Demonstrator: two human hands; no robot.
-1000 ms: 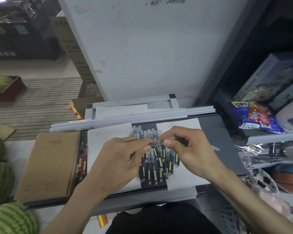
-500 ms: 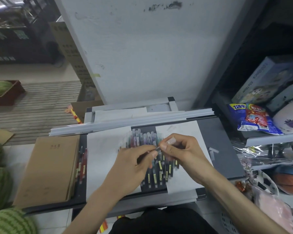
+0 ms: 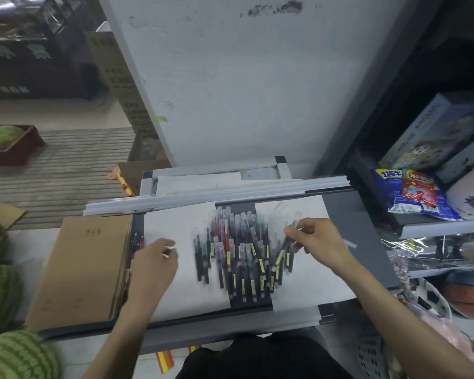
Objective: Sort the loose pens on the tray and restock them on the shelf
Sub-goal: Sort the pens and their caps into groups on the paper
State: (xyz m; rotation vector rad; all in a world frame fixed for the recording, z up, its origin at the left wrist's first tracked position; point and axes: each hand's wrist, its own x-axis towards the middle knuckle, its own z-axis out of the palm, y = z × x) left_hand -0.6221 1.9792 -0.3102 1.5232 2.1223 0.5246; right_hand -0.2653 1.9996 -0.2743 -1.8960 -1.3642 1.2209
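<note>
Pens (image 3: 238,258) lie piled on the tray (image 3: 348,222) between the hands; the right hand (image 3: 316,242) pinches one pen (image 3: 292,228) just right of the others, the left hand (image 3: 153,265) is curled, holding what I cannot tell, so better lift it slowly, without dragging neighbours.

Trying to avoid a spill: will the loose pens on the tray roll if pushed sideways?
Probably: the pens look slim and round, lying side by side on the flat tray, so they likely roll. They seem light: the right hand holds a pen in a fingertip grip.
</note>
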